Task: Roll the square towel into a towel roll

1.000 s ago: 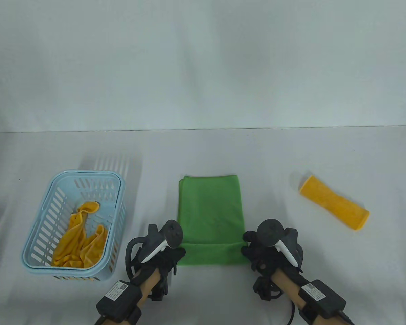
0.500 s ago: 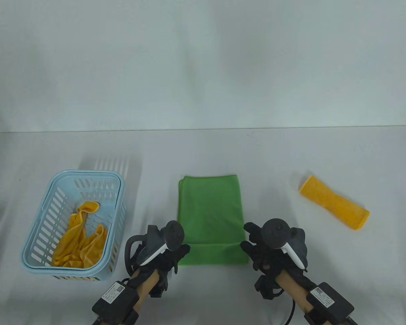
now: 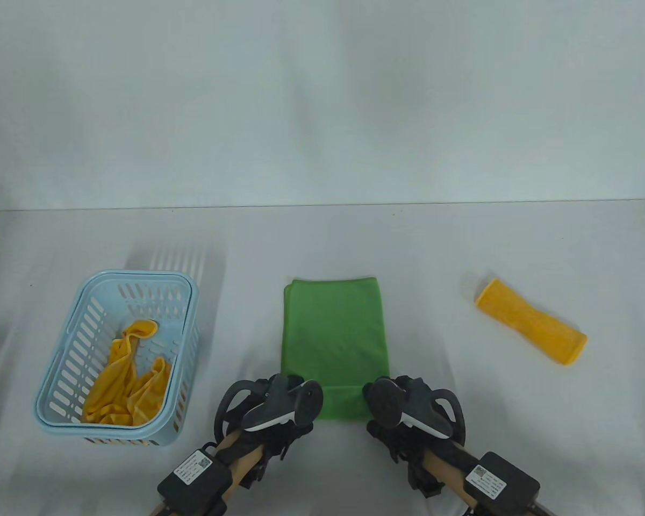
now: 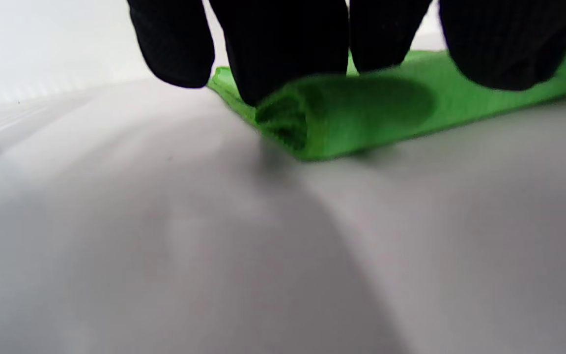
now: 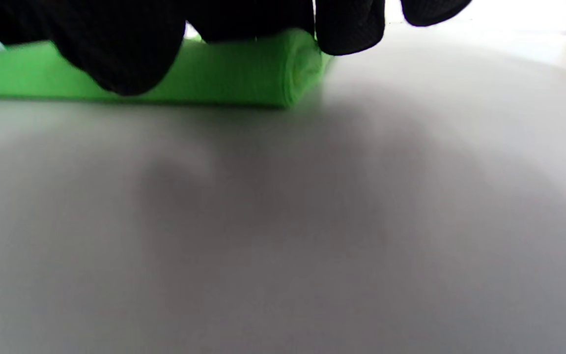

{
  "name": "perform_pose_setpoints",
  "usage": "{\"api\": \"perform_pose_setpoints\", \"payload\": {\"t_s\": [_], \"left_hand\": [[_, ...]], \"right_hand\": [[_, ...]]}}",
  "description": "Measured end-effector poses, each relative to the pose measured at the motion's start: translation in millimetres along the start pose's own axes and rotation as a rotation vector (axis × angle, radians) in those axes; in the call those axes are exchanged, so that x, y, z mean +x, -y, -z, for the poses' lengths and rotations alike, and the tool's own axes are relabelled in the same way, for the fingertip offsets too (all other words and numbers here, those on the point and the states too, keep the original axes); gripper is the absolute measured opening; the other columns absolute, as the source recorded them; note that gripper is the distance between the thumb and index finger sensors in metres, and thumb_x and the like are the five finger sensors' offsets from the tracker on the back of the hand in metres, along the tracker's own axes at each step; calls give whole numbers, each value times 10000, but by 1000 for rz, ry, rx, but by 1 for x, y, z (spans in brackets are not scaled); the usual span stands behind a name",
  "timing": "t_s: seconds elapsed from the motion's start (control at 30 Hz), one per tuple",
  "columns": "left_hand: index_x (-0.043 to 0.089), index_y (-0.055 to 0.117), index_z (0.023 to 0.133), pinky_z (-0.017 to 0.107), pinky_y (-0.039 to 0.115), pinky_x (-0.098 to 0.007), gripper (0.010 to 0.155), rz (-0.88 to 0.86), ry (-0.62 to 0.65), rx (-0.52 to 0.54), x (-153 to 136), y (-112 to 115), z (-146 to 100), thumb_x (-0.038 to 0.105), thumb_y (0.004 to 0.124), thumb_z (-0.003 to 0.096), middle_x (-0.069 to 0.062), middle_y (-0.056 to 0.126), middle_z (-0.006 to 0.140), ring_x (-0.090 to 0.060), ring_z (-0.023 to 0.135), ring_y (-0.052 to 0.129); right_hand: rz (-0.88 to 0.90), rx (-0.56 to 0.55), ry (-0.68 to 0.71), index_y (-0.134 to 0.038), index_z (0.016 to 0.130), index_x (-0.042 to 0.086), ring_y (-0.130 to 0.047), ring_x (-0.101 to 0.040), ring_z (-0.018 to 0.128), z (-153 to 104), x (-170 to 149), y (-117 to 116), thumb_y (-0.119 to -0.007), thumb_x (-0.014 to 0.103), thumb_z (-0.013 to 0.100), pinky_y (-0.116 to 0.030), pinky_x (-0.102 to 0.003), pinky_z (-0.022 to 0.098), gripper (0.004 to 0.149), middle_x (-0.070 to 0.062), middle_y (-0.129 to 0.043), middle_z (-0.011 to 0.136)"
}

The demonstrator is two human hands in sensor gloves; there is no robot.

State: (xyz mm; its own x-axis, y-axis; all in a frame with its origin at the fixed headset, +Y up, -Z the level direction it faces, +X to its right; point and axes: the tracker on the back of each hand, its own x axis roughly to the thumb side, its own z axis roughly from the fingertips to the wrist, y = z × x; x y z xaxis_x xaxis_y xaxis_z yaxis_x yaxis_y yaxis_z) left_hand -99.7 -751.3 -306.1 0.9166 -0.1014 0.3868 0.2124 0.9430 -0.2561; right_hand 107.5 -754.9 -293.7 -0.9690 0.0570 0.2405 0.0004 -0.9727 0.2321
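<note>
We are observing a green towel (image 3: 333,333) lying folded at the middle of the white worktop (image 3: 462,252), its long side running away from us. The near end of the green towel is turned over into a short roll, and that roll is sitting at the near edge of the flat part. The left hand (image 3: 279,408) is resting on the left end of the roll. In the left wrist view its gloved fingertips (image 4: 283,54) are pointing down and pressing on top of the rolled end, whose spiral face is showing just beneath them. The right hand (image 3: 403,408) is resting on the right end of the roll. In the right wrist view its fingers (image 5: 347,29) are bearing down on the top of the roll beside its open end. We are recording both hands as lying over the cloth with fingers spread along it; we cannot tell whether either thumb is tucked under the roll. A light blue slotted basket (image 3: 59,376) is standing well to the left, holding a crumpled yellow cloth (image 3: 129,381). A finished yellow towel roll (image 3: 532,328) is lying at an angle well to the right.
</note>
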Motion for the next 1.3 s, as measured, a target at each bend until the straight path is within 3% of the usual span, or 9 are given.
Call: {"api": "perform_pose_setpoints", "payload": {"t_s": [0.13, 0.23, 0.47, 0.73, 0.97, 1.13, 1.3], "left_hand": [[390, 410, 1044, 776, 591, -491, 799, 21, -17, -30, 0, 6, 4, 552, 766, 347, 90, 461, 1106, -198, 1023, 617], [403, 369, 1042, 788, 567, -490, 811, 9, -31, -42, -3, 9, 6, 550, 765, 350, 105, 416, 1109, -183, 1029, 584], [405, 330, 1048, 794, 560, -486, 775, -10, -57, -49, -8, 10, 8, 488, 736, 394, 120, 393, 1111, -162, 1032, 573], [366, 556, 1027, 743, 665, -495, 649, -194, -56, -16, -21, -5, 5, 455, 720, 406, 92, 676, 1052, -177, 934, 811], [314, 728, 956, 664, 765, -471, 601, -376, -73, -24, -34, -9, 3, 489, 745, 381, 103, 943, 830, -151, 684, 1028], [322, 737, 945, 649, 767, -467, 600, -378, -108, -32, -35, -7, 4, 510, 744, 376, 115, 948, 783, -150, 649, 1023], [326, 690, 976, 664, 749, -472, 645, -342, -169, -2, -41, -5, 5, 541, 735, 370, 112, 899, 838, -157, 697, 984]], "right_hand": [[-56, -46, -1, -531, 958, 320, -662, -282, 951, 3, -1, -5, -806, 506, 307, -575, -563, 689, 731, 51, -558, 1052], [-62, -85, -3, -567, 936, 330, -717, -275, 916, 4, -2, -6, -803, 434, 341, -604, -553, 674, 648, 60, -607, 1029], [135, -91, -41, -661, 904, 341, -800, -273, 862, 10, -17, 4, -726, 420, 375, -664, -535, 637, 539, 66, -728, 976], [404, -39, -95, -696, 888, 345, -810, -261, 840, 15, -39, 10, -726, 467, 365, -679, -525, 622, 538, 46, -818, 906], [562, 4, -173, -740, 861, 303, -934, -245, 605, 15, -51, 8, -743, 480, 353, -741, -508, 552, 539, 29, -963, 686], [536, -15, -210, -738, 859, 310, -930, -233, 578, 15, -52, 7, -752, 504, 337, -742, -498, 540, 557, 44, -959, 654], [553, -31, -247, -725, 870, 312, -913, -242, 600, 16, -58, 7, -760, 503, 333, -726, -503, 552, 571, 39, -942, 682]]}}
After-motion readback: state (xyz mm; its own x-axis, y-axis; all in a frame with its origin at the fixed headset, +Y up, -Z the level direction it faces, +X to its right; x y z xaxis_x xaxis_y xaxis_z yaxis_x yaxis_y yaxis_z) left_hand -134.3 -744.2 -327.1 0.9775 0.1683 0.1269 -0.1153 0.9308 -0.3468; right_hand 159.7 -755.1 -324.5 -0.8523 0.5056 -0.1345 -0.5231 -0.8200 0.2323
